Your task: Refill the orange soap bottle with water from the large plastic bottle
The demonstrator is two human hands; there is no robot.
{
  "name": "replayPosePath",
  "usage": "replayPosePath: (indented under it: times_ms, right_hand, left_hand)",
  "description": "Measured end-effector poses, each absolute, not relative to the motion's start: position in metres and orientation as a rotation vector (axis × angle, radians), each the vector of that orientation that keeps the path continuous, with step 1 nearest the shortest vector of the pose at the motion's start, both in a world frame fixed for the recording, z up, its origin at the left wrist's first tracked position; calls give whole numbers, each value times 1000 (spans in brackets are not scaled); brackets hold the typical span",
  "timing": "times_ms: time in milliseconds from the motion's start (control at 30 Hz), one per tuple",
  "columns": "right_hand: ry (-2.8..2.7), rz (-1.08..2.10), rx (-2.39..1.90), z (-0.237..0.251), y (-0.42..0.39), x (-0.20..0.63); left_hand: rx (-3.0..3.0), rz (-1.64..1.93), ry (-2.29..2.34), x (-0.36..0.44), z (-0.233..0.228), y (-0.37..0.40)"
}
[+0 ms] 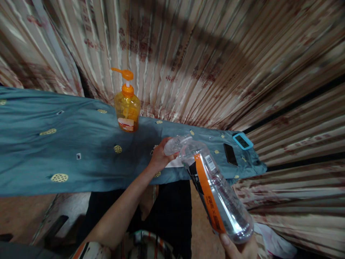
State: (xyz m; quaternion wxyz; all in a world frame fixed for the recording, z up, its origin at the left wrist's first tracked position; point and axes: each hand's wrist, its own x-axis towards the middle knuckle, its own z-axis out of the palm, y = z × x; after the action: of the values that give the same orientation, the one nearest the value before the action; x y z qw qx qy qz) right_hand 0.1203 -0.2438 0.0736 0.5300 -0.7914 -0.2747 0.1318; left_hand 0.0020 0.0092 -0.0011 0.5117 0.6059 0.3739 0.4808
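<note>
A large clear plastic bottle (215, 187) with an orange and black label lies tilted in front of me, neck pointing away over the table edge. My right hand (238, 248) holds it by the base at the bottom of the view. My left hand (159, 156) grips the neck end, fingers around the cap area. An orange pump dispenser bottle (127, 109) stands upright on the teal cloth-covered table (67, 144), farther back and to the left of my left hand.
A dark phone (230, 154) and a small device with a light blue frame (243, 140) lie at the table's right end. Something white (175, 162) lies under the bottle's neck. Striped curtains (205, 64) hang behind and to the right.
</note>
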Motion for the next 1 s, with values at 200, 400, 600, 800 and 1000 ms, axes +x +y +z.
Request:
replayPosePath:
  times_ms: [200, 400, 600, 800, 1000]
  right_hand:
    - [-691, 280, -1937, 76, -244, 119]
    - [-723, 274, -1909, 73, -246, 122]
    - [-693, 269, -1932, 72, -246, 122]
    - [-695, 284, -1904, 74, -244, 121]
    - [-716, 276, -1933, 78, -244, 119]
  left_hand:
    - [1473, 1148, 919, 2, 1, 9]
    - [1427, 1151, 898, 2, 1, 8]
    - [1440, 1161, 901, 2, 0, 8]
    - [1446, 1153, 901, 2, 0, 8]
    - [1472, 1152, 907, 1, -1, 8]
